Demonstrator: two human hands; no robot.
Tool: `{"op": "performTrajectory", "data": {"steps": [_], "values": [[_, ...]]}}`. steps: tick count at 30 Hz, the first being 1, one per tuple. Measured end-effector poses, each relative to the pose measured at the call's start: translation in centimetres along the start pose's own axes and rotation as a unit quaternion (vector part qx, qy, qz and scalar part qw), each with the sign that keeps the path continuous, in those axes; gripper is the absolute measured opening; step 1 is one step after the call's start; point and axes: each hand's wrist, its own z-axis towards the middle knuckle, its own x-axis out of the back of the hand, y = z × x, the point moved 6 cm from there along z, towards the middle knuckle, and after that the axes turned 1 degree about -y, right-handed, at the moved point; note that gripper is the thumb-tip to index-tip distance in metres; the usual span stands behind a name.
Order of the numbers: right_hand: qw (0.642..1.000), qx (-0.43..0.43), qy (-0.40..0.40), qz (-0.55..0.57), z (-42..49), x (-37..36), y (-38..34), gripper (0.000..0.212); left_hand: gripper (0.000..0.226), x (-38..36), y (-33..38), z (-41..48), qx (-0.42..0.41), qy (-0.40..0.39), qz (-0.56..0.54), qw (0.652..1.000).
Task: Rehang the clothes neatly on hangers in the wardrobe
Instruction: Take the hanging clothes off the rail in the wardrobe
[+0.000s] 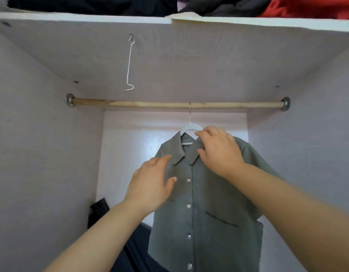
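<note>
Both hands (189, 169) on hanging grey shirt (209, 213).

pale lilac wardrobe walls (38, 154), white shelf edge (81, 17) above, brighter back panel (134, 146).
</note>
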Motion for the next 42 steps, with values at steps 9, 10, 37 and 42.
{"op": "performTrajectory", "data": {"steps": [9,10,37,42], "values": [[0.999,-0.026,0.024,-0.011,7.4,-6.4,3.3,0.050,0.056,-3.0,-4.3,5.2,-0.003,0.026,-0.019,0.999],[0.999,-0.033,0.033,-0.016,7.9,-6.9,3.8,0.050,0.056,-3.2,-4.6,5.4,-0.009,0.030,-0.012,0.999],[0.889,0.164,0.178,0.389,-1.1,-14.3,-11.3,0.027,0.045,2.0,-12.4,-9.5,0.176,0.144,0.172,0.959],[0.843,0.218,0.164,0.464,-12.1,-17.1,-19.0,0.023,0.037,2.0,-12.9,-23.2,0.307,0.097,0.212,0.923]]}}
